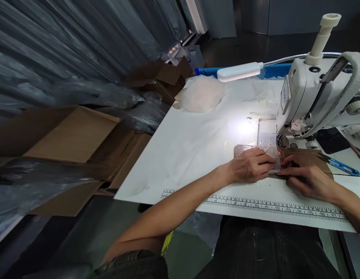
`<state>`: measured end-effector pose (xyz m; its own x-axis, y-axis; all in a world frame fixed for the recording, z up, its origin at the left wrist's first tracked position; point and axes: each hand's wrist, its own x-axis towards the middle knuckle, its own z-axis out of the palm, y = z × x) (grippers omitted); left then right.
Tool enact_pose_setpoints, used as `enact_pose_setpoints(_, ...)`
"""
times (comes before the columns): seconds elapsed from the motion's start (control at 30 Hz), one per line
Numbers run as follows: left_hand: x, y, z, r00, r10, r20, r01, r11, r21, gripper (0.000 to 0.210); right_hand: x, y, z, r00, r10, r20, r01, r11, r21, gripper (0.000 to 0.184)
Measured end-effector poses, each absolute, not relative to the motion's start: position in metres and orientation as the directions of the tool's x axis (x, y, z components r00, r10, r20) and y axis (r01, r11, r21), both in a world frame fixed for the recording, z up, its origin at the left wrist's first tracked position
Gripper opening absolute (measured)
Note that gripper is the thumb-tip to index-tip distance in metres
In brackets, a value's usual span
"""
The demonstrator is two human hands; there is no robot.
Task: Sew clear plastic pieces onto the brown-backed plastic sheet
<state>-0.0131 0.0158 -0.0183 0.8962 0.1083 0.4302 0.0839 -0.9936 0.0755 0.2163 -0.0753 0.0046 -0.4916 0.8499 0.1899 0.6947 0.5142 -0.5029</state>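
My left hand (252,164) lies over a small piece of sheer white fabric (272,154), its curled fingers holding the cloth against the table just before the sewing machine's needle area. From the other side my right hand (309,179) pinches the near edge of the same fabric between thumb and forefinger. The white sewing machine (299,91) stands behind both hands; its presser foot is too small to make out clearly. Blue thread snips (341,166) rest to the right of my right hand. Small red marks show on the clear plate by the needle.
A pile of sheer pale pieces (202,93) sits at the table's far left corner. A white lamp (240,72) lights the work. A printed ruler (255,205) runs along the front edge. Open cardboard boxes (72,133) and plastic stand left of the table.
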Motion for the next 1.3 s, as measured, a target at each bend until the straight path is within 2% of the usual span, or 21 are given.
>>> enact_pose_setpoints(0.07, -0.014, 0.016, -0.02, 0.907, 0.109, 0.406, 0.09, -0.994, 0.066, 0.017, 0.223, -0.067, 0.006, -0.462, 0.872, 0.162, 0.72, 0.476, -0.504, 0.037)
enact_pose_setpoints(0.27, -0.016, 0.018, -0.021, 0.879, 0.07, 0.472, 0.073, -0.997, 0.012, 0.017, 0.229, -0.055, -0.007, -0.391, 0.91, 0.137, 0.838, 0.414, -0.357, 0.038)
enact_pose_setpoints(0.53, -0.015, 0.018, -0.018, 0.88, 0.118, 0.46, 0.091, -0.993, 0.08, 0.018, 0.223, -0.062, -0.015, -0.382, 0.898, 0.217, 0.86, 0.432, -0.272, 0.038)
enact_pose_setpoints(0.77, -0.015, 0.021, -0.019, 0.872, 0.038, 0.488, 0.064, -0.997, -0.038, 0.017, 0.221, -0.062, -0.017, -0.382, 0.892, 0.242, 0.864, 0.438, -0.25, 0.039)
enact_pose_setpoints(0.93, -0.014, 0.019, -0.018, 0.846, 0.018, 0.533, 0.049, -0.998, -0.044, 0.015, 0.22, -0.062, -0.018, -0.357, 0.896, 0.262, 0.86, 0.425, -0.281, 0.04)
enact_pose_setpoints(1.1, -0.014, 0.018, -0.018, 0.894, 0.078, 0.442, 0.096, -0.995, -0.019, 0.021, 0.219, -0.067, -0.006, -0.318, 0.907, 0.276, 0.814, 0.411, -0.411, 0.039)
enact_pose_setpoints(1.2, -0.014, 0.018, -0.019, 0.895, 0.079, 0.439, 0.101, -0.995, -0.027, 0.021, 0.218, -0.072, 0.0, -0.337, 0.899, 0.28, 0.766, 0.435, -0.474, 0.038)
enact_pose_setpoints(1.3, -0.014, 0.018, -0.02, 0.889, 0.075, 0.452, 0.105, -0.994, -0.042, 0.02, 0.216, -0.077, -0.001, -0.405, 0.877, 0.258, 0.755, 0.48, -0.447, 0.037)
